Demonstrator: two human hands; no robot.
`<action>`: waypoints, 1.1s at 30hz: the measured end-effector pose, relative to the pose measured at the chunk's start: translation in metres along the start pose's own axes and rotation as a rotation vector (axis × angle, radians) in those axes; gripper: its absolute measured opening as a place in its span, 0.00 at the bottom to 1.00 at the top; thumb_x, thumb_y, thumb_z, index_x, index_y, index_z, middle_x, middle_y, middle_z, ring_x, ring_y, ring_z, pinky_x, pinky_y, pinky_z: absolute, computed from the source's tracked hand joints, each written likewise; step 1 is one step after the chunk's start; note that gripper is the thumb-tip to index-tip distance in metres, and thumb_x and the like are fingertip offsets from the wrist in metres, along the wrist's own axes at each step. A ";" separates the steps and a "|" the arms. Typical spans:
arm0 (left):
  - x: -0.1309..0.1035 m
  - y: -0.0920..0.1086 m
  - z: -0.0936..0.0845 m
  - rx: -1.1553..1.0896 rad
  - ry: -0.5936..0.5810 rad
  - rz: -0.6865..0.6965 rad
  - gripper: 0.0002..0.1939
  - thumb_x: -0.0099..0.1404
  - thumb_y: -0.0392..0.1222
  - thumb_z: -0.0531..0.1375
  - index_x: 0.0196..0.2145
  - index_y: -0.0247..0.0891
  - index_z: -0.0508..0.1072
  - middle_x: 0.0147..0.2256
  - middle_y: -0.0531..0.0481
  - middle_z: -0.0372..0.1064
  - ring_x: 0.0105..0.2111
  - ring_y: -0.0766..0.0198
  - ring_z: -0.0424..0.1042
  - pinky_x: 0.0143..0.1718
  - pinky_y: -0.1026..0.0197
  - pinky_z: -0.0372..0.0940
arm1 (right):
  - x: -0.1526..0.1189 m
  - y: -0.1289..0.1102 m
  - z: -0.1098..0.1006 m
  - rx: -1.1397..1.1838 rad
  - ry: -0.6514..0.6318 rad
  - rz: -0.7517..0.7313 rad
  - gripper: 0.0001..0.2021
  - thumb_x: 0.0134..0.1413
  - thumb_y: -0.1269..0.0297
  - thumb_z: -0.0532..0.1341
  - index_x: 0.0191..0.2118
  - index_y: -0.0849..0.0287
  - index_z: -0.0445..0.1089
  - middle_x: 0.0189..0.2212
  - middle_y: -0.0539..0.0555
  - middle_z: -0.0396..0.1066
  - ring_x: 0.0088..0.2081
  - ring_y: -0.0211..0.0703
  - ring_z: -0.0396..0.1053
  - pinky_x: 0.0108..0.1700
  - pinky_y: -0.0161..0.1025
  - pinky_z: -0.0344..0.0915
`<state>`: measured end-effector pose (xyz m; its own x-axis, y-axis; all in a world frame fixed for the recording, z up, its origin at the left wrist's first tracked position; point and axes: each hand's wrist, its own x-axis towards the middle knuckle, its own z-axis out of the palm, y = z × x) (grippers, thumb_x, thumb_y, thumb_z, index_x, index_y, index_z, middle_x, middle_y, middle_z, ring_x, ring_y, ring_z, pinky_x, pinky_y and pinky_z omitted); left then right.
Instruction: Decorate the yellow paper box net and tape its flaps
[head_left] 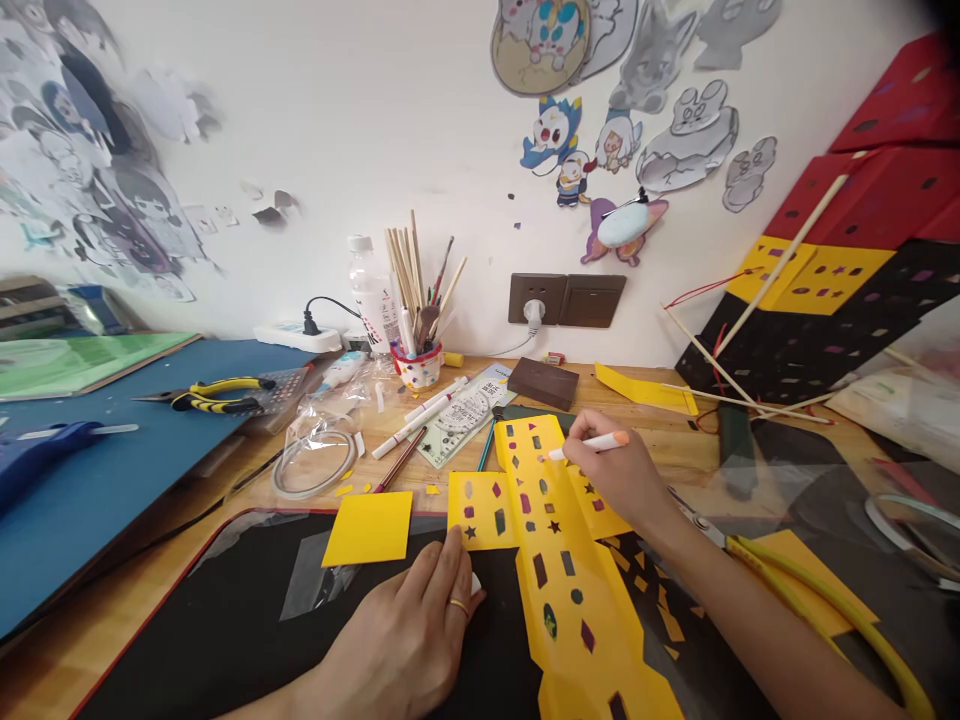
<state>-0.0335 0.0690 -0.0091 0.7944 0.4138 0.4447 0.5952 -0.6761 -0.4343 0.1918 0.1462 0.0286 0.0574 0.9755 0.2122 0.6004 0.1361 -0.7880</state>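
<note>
A yellow card cutout [566, 540] with side flaps and rows of small coloured shapes lies on a black mat [225, 600]. My right hand [611, 470] holds a white marker [596, 445] with an orange end, its tip at the upper part of the cutout. Resting beside the cutout's left flap, my left hand [420, 620] has its fingers together, fingertips at the flap's lower edge. Something small and white shows by its fingers, too hidden to name. A yellow square [367, 528] sits above that hand.
Yellow-handled scissors [832, 600] and paper scraps [667, 610] lie to the right. Behind are a brush cup [416, 362], a bottle [371, 295], a dark block [543, 382] and stacked decorated boxes [817, 275]. Pliers [217, 394] rest on a blue board [90, 480] at left.
</note>
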 end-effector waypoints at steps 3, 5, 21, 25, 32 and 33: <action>-0.001 0.000 0.000 0.001 -0.001 0.005 0.11 0.65 0.31 0.50 0.39 0.19 0.68 0.39 0.27 0.69 0.35 0.48 0.73 0.24 0.56 0.71 | 0.000 0.000 0.000 -0.001 0.002 0.000 0.08 0.44 0.68 0.54 0.20 0.56 0.55 0.15 0.43 0.55 0.19 0.34 0.54 0.22 0.33 0.49; -0.002 0.000 0.000 0.006 -0.004 0.007 0.11 0.65 0.31 0.50 0.39 0.19 0.68 0.39 0.27 0.69 0.35 0.48 0.73 0.25 0.56 0.71 | 0.000 0.000 0.000 -0.001 0.004 0.000 0.07 0.44 0.67 0.54 0.20 0.56 0.55 0.15 0.43 0.55 0.18 0.34 0.53 0.22 0.33 0.49; 0.000 0.000 0.000 0.016 -0.001 -0.004 0.12 0.65 0.32 0.51 0.40 0.19 0.68 0.39 0.28 0.69 0.34 0.49 0.73 0.25 0.56 0.71 | 0.002 0.001 0.001 -0.015 0.028 0.002 0.08 0.43 0.68 0.54 0.19 0.56 0.54 0.14 0.43 0.56 0.19 0.35 0.54 0.23 0.33 0.48; 0.000 0.000 -0.001 0.006 -0.006 -0.001 0.11 0.65 0.32 0.51 0.39 0.19 0.68 0.39 0.27 0.70 0.33 0.49 0.73 0.25 0.55 0.70 | 0.002 0.001 0.001 -0.005 0.026 0.004 0.08 0.44 0.68 0.55 0.19 0.56 0.55 0.15 0.43 0.56 0.19 0.35 0.54 0.22 0.33 0.48; 0.000 0.000 -0.002 0.002 -0.017 -0.001 0.11 0.65 0.32 0.50 0.39 0.19 0.68 0.39 0.27 0.69 0.33 0.48 0.73 0.24 0.56 0.71 | 0.002 0.000 0.001 0.037 0.038 0.021 0.08 0.43 0.69 0.55 0.19 0.57 0.56 0.15 0.43 0.56 0.20 0.35 0.54 0.22 0.33 0.48; 0.000 0.000 -0.002 0.001 -0.010 -0.005 0.11 0.65 0.31 0.50 0.39 0.19 0.69 0.39 0.27 0.69 0.34 0.48 0.73 0.24 0.56 0.71 | 0.003 0.000 -0.001 0.047 0.054 0.026 0.08 0.42 0.69 0.55 0.19 0.57 0.56 0.15 0.43 0.56 0.20 0.35 0.54 0.22 0.33 0.48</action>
<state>-0.0340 0.0678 -0.0079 0.7927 0.4233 0.4387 0.5993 -0.6733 -0.4330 0.1930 0.1486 0.0299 0.1159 0.9684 0.2209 0.5599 0.1200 -0.8198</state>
